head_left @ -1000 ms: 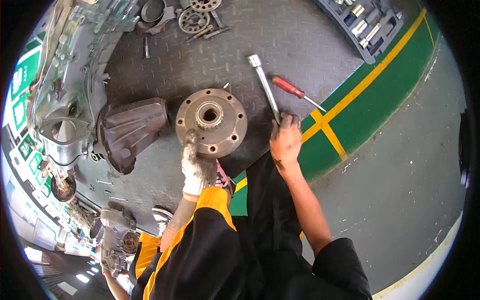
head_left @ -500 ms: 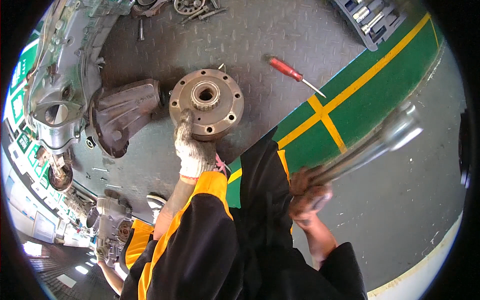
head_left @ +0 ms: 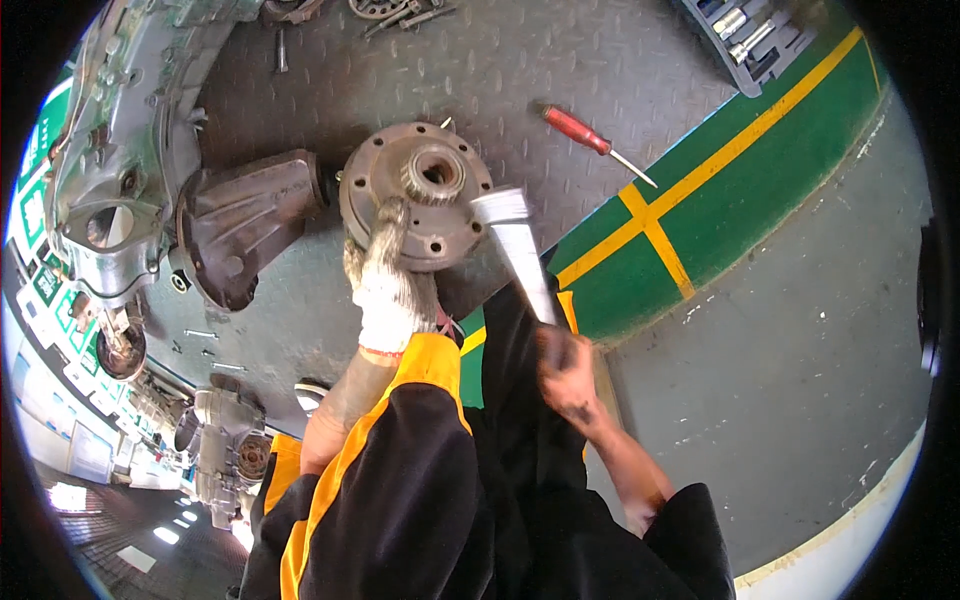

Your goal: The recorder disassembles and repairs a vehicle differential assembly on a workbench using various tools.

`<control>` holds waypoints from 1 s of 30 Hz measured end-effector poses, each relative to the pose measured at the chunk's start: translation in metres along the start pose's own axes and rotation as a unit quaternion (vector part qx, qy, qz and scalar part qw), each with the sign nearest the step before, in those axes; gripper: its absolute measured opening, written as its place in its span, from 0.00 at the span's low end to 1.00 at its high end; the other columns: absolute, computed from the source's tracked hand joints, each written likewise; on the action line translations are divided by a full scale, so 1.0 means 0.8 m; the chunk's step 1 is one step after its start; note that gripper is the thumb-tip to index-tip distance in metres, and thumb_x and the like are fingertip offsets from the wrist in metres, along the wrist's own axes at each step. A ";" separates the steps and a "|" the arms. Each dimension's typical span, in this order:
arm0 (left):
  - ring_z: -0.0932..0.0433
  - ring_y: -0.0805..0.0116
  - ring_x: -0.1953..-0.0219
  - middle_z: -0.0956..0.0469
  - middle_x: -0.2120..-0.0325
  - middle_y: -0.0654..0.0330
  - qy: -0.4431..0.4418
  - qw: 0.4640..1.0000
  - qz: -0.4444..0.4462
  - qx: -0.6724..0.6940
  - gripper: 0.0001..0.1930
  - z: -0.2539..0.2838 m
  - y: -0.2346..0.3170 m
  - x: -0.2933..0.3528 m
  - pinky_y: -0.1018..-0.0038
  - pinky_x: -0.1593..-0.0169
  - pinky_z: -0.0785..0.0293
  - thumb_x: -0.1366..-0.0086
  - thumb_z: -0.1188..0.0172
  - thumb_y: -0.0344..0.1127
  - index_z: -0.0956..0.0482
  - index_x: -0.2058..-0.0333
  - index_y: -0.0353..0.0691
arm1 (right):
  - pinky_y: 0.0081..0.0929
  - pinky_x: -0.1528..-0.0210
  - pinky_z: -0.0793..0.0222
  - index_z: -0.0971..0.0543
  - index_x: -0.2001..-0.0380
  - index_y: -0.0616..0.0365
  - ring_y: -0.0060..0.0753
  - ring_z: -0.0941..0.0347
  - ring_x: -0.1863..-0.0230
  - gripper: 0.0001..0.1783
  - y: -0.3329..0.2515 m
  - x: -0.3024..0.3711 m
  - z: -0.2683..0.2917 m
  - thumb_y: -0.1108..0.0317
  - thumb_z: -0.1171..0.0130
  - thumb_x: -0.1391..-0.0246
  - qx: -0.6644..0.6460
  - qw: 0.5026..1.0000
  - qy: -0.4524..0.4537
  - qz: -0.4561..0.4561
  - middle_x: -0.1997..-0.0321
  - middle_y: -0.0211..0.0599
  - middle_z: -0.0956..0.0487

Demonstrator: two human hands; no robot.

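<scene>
A round, flanged metal housing [head_left: 400, 165] with bolt holes round its rim and a toothed hub in its middle sits tilted on the metal plate. My left hand [head_left: 385, 290], in a white knit glove, grips its near side, one finger lying across the face and the others partly hidden. In my bare right hand [head_left: 567, 375] is a long chrome metal tool [head_left: 520, 250] with a wider head, smeared by motion. Its head is beside the right edge of the flange; whether the two touch I cannot tell. A red-handled screwdriver [head_left: 580, 130] lies farther right.
Left of the housing lie a brown cast cover [head_left: 245, 220] and a large grey casing [head_left: 130, 150]. A socket case [head_left: 745, 45] stands at the far right. Bolts [head_left: 281, 50] and other small parts lie at the back. The plate borders a green, yellow-lined strip [head_left: 700, 200].
My right hand has swung the chrome tool leftward, from over the grey floor to the flange's right edge. The housing is now tilted more, with my left hand shifted slightly right on it.
</scene>
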State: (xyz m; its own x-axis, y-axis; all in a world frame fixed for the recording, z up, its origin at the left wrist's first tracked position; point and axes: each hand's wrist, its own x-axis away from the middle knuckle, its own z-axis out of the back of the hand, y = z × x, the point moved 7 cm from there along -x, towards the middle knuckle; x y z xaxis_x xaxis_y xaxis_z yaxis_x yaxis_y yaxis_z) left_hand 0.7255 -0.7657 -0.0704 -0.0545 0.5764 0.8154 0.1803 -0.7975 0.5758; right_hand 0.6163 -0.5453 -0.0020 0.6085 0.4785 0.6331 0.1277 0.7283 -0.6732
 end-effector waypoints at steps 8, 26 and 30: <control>0.25 0.52 0.46 0.23 0.48 0.50 -0.149 0.689 -0.463 -0.537 0.27 -0.042 0.059 0.035 0.61 0.41 0.30 0.42 0.37 0.23 0.28 0.42 0.37 | 0.18 0.84 0.55 0.35 0.76 0.50 0.14 0.49 0.86 0.27 0.024 -0.004 -0.003 0.41 0.54 0.31 -0.292 0.940 -0.046 -0.169 0.83 0.19 0.41; 0.41 0.59 0.31 0.43 0.32 0.52 -0.162 0.975 -0.149 -0.020 0.29 -0.012 0.032 -0.029 0.62 0.28 0.47 0.23 0.57 0.39 0.52 0.29 0.42 | 0.40 0.75 0.34 0.22 0.67 0.66 0.51 0.29 0.81 0.15 -0.034 -0.071 -0.042 0.63 0.48 0.33 -0.064 0.991 -0.113 -0.008 0.81 0.53 0.29; 0.44 0.62 0.30 0.45 0.30 0.56 -0.126 0.956 -0.215 -0.155 0.31 -0.031 0.049 0.000 0.65 0.27 0.50 0.22 0.64 0.52 0.54 0.28 0.44 | 0.23 0.85 0.56 0.32 0.81 0.56 0.17 0.46 0.86 0.26 -0.024 -0.053 -0.018 0.51 0.49 0.31 -0.350 0.936 0.020 -0.040 0.86 0.21 0.39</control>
State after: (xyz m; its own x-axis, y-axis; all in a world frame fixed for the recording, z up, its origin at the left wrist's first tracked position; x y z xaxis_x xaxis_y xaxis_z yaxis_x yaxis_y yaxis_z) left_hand 0.7083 -0.8012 -0.0462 0.1870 0.8561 0.4818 -0.1078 -0.4696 0.8763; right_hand 0.5990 -0.5866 -0.0213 0.6020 0.4064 0.6874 0.6476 0.2551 -0.7180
